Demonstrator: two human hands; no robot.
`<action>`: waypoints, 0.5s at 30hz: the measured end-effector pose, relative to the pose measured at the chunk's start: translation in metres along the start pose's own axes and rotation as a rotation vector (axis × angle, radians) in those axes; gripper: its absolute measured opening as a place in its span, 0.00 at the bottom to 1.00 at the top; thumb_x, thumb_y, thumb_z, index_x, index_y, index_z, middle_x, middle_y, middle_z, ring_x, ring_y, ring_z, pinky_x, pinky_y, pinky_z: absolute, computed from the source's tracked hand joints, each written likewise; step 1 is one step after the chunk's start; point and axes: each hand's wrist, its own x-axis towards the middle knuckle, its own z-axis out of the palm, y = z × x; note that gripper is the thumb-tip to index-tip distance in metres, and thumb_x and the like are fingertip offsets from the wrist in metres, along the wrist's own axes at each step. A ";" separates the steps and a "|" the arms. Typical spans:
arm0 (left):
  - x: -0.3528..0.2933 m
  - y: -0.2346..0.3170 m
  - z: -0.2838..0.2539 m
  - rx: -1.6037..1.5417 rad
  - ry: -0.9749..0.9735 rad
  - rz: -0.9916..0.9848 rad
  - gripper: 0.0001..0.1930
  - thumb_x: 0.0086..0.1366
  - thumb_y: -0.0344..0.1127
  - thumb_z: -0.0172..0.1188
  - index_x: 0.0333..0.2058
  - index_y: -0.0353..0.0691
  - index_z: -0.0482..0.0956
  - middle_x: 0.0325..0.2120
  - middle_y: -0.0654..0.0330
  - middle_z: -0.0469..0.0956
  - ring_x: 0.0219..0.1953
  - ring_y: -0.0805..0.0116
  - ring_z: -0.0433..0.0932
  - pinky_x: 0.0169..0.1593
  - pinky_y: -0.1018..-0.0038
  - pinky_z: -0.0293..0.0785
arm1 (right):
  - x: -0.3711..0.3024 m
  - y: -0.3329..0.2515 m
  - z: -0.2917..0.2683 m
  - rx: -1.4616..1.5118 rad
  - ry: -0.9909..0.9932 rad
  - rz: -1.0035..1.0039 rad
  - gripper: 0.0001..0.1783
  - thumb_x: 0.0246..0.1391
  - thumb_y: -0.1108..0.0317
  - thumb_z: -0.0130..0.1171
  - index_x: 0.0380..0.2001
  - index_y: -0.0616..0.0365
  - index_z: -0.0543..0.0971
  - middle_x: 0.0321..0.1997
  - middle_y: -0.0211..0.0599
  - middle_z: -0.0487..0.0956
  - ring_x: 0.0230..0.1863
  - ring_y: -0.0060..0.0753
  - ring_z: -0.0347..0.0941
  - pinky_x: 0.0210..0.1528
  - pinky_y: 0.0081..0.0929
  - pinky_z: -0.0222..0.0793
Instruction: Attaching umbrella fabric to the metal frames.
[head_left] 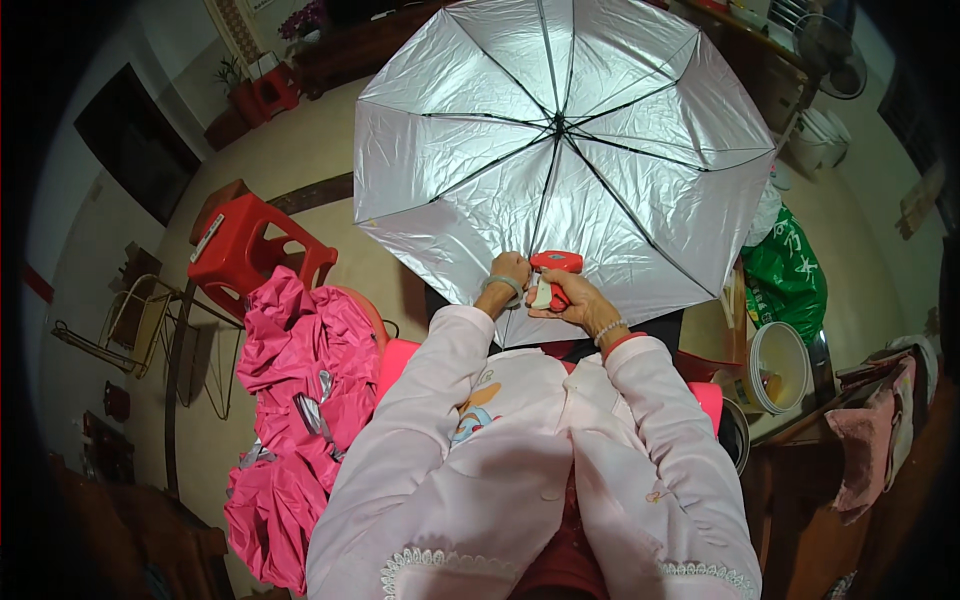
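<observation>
An open umbrella faces me with its silver inner side and dark ribs, its near edge by my lap. My left hand is closed against the lower part of the umbrella, near a rib; what its fingers hold is hidden. Beside it, my right hand is closed around a small red and cream object whose kind I cannot make out. Just above the right fingers lies a rounded red piece, perhaps a handle; whether it joins the held object is unclear. Both hands are close together.
Crumpled pink fabric with silver patches is heaped at my left, beside a red plastic stool. To the right are a green bag, stacked white buckets and hanging cloths. A fan stands at the far right.
</observation>
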 end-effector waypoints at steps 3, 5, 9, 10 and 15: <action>0.002 -0.002 0.001 -0.015 -0.011 -0.011 0.14 0.48 0.39 0.50 0.26 0.34 0.79 0.28 0.46 0.77 0.33 0.51 0.76 0.40 0.65 0.71 | 0.001 -0.001 0.000 -0.002 0.001 0.004 0.13 0.51 0.64 0.50 0.40 0.57 0.69 0.30 0.44 0.76 0.31 0.43 0.75 0.39 0.51 0.72; 0.002 -0.002 0.002 -0.027 0.016 -0.030 0.14 0.48 0.38 0.50 0.26 0.34 0.79 0.27 0.46 0.77 0.33 0.51 0.76 0.40 0.65 0.71 | 0.002 -0.001 -0.001 -0.005 -0.006 0.008 0.13 0.51 0.64 0.51 0.39 0.58 0.69 0.30 0.45 0.76 0.31 0.44 0.75 0.39 0.51 0.72; 0.001 0.002 0.001 -0.021 0.032 -0.032 0.14 0.48 0.38 0.50 0.26 0.34 0.79 0.27 0.46 0.77 0.33 0.51 0.76 0.40 0.66 0.71 | 0.002 -0.001 -0.001 0.002 0.005 0.000 0.13 0.50 0.65 0.51 0.39 0.58 0.68 0.30 0.45 0.76 0.31 0.44 0.75 0.38 0.51 0.72; 0.000 0.003 0.000 -0.015 0.034 -0.028 0.13 0.47 0.37 0.50 0.26 0.34 0.79 0.27 0.46 0.77 0.33 0.51 0.76 0.40 0.66 0.71 | 0.002 -0.001 -0.001 0.003 0.005 0.002 0.13 0.50 0.65 0.51 0.39 0.58 0.68 0.30 0.45 0.76 0.31 0.44 0.75 0.38 0.51 0.72; -0.002 0.006 -0.003 -0.002 0.018 -0.016 0.13 0.47 0.37 0.50 0.26 0.34 0.79 0.27 0.46 0.77 0.33 0.51 0.76 0.41 0.66 0.71 | 0.003 -0.001 -0.003 0.014 0.015 0.002 0.13 0.50 0.66 0.51 0.39 0.59 0.68 0.29 0.46 0.76 0.31 0.44 0.75 0.37 0.51 0.72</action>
